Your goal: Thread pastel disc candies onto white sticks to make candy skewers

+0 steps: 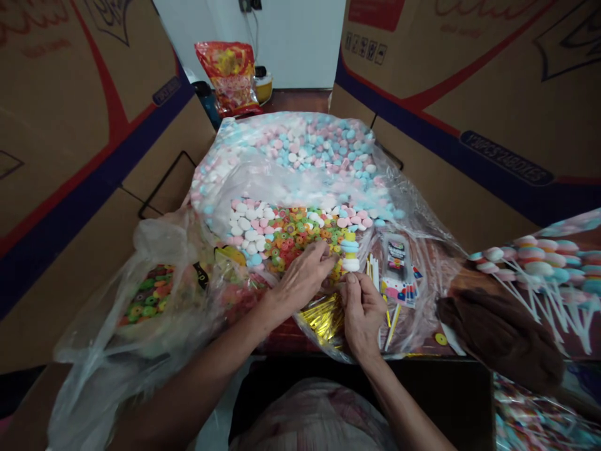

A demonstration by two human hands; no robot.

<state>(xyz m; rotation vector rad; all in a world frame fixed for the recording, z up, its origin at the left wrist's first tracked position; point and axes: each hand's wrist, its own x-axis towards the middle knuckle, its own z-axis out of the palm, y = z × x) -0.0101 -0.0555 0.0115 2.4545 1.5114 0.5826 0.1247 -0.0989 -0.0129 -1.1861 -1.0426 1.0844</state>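
My right hand (pixel 364 310) is closed, thumb against fingers, around the lower end of a candy skewer (pixel 350 250). White, blue and yellow pieces are stacked upright on it, and its stick is hidden by my fingers. Just to the left, my left hand (pixel 307 269) reaches over the pile of gummy rings (pixel 286 235) with its fingers bent together. Whatever its fingertips hold is hidden. Pink, white and blue marshmallows (pixel 246 225) lie around the rings. Below my hands is a bundle of gold twist ties (pixel 323 319).
Large cardboard boxes (pixel 145 119) (pixel 451 119) wall both sides. A big plastic bag of marshmallows (pixel 323 144) lies behind. At right are white sticks (pixel 373 269), a small plastic box (pixel 395 257), a brown cloth (pixel 502 332) and finished skewers (pixel 544 263). A bag of rings (pixel 150 291) sits left.
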